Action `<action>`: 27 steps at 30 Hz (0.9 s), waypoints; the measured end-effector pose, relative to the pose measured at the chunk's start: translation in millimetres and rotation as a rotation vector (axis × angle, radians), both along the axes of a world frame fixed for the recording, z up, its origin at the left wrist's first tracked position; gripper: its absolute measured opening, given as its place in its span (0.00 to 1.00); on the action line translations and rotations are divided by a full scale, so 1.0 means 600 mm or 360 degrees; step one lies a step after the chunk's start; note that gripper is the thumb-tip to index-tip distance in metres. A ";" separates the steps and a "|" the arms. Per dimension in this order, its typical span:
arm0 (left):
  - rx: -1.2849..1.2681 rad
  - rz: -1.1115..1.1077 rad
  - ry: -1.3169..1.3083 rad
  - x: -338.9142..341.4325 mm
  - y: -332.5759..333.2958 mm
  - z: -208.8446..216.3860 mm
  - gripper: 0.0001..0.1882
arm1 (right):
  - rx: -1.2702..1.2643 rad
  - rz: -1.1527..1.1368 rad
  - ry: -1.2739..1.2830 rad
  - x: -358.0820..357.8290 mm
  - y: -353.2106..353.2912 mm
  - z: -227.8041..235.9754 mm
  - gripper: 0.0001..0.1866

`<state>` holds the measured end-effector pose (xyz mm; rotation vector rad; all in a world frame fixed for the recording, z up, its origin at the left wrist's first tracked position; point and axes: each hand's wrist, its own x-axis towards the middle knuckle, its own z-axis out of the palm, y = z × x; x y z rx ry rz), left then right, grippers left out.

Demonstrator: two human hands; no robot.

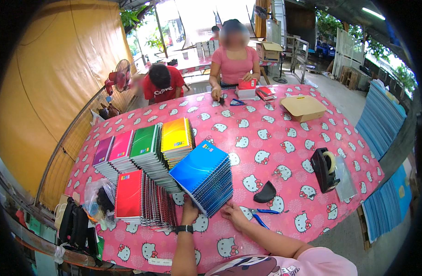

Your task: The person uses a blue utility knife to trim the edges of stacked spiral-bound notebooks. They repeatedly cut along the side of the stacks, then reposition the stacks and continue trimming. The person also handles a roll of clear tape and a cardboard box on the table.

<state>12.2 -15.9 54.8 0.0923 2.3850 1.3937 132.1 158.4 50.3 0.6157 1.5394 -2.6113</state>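
Note:
A tall stack of blue spiral notebooks (200, 166) stands turned at an angle near the front of the table, between my two hands. My left hand (189, 210), with a dark watch on its wrist, is closed against the lower left of the stack, its fingertips partly hidden by it. My right hand (234, 215) presses its bent fingers against the stack's lower right side. Just left stands a stack of red notebooks (129, 195). Behind it are stacks of purple (103, 151), pink (121, 146), green (144, 140) and yellow notebooks (175, 134).
Blue-handled pliers (265, 216) and a black curved piece (265, 192) lie right of my right hand, near a tape dispenser (326, 170). A cardboard box (304, 108) sits farther back. Across the table a person in pink (235, 64) handles small red booklets; another wears red (167, 85).

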 end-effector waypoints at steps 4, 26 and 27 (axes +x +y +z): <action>0.0028 -0.0074 0.0523 0.017 0.003 -0.026 0.18 | 0.0027 -0.0110 -0.0038 0.008 0.001 0.020 0.28; 0.0650 -0.0068 -0.0115 0.192 0.014 -0.032 0.30 | 0.0657 0.0108 0.0015 0.028 0.092 0.043 0.25; 0.0438 -0.0056 0.0095 0.173 0.015 -0.021 0.32 | 0.0613 0.0081 -0.0042 0.032 0.092 0.041 0.26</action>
